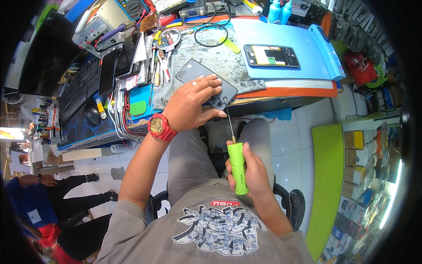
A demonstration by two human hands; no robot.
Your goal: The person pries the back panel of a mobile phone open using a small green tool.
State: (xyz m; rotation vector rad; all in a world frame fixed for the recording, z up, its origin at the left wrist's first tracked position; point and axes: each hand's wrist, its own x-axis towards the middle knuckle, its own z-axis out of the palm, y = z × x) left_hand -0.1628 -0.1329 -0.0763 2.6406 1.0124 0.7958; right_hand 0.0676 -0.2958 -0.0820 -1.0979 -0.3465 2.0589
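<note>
One stained mat (193, 52) underlies the grey phone (196, 70) above white tiles (285, 163).

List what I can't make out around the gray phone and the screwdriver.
- Head view: the underside of the gray phone, turned away from the camera.
- Head view: part of its upper face, covered by the left hand.
- Head view: the tip of the screwdriver, too small to tell whether it touches the phone.
- Head view: part of its handle, hidden by the right hand.
</note>
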